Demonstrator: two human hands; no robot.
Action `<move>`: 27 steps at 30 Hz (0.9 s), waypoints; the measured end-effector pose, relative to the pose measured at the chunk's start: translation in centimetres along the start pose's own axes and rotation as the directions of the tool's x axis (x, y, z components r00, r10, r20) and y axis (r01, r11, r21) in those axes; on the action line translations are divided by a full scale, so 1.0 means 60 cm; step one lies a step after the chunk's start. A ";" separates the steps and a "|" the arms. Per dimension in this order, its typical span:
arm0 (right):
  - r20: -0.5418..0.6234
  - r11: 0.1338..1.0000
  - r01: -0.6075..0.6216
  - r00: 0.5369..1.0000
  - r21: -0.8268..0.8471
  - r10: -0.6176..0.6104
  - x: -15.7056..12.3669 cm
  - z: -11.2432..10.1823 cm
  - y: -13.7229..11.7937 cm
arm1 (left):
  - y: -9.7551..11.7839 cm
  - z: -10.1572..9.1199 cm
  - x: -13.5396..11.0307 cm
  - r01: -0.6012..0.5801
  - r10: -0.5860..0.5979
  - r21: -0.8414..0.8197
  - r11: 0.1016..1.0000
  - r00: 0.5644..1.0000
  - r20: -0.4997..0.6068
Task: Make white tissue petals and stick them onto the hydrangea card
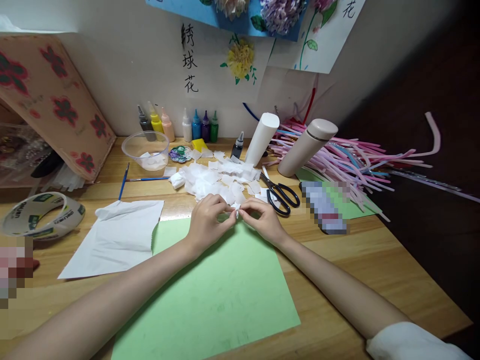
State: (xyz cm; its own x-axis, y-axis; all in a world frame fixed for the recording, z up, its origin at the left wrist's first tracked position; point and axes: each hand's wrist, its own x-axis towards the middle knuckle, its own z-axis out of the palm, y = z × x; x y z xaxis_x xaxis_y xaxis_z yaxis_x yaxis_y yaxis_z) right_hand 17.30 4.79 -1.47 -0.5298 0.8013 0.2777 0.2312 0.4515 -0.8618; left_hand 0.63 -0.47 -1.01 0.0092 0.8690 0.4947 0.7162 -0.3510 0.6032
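Observation:
Both hands meet over the far edge of a green paper sheet (221,290). Between the fingertips of my left hand (211,220) and my right hand (264,220) is a small crumpled piece of white tissue paper (236,210), pinched from both sides. Just beyond them lies a loose heap of torn white tissue pieces (210,177). Black-handled scissors (279,194) rest to the right of my right hand. Left of the green sheet, partly beside it, a larger white tissue sheet (123,240) lies flat with creases.
Behind the heap stand paint bottles (196,125), a clear plastic bowl (146,150), a white roll (262,140) and a thermos (307,147). Pipe cleaners (348,160) spread at right. Paintbrushes (123,181) and a tape roll (43,216) lie left, near a patterned box (63,107).

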 end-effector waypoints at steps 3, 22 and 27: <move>-0.001 1.000 0.002 1.000 0.002 -0.002 0.000 0.000 -0.001 | 0.001 0.000 0.001 0.004 -0.004 -0.003 1.000 1.000 0.001; 0.075 0.994 -0.077 0.995 0.079 0.071 0.005 0.000 -0.003 | 0.000 0.000 -0.001 -0.008 0.008 0.008 1.000 1.000 -0.023; 0.088 0.993 -0.078 0.994 0.086 0.070 0.004 0.000 -0.003 | 0.000 0.000 -0.002 -0.014 0.014 0.018 1.000 1.000 -0.026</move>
State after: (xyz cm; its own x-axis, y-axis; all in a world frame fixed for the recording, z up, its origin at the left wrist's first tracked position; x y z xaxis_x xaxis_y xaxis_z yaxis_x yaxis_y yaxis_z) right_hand 17.14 4.93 -1.26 -0.5820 0.7935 0.1780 0.2006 0.3522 -0.9142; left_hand 0.63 -0.58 -1.09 0.0015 0.8546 0.5192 0.7285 -0.3566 0.5849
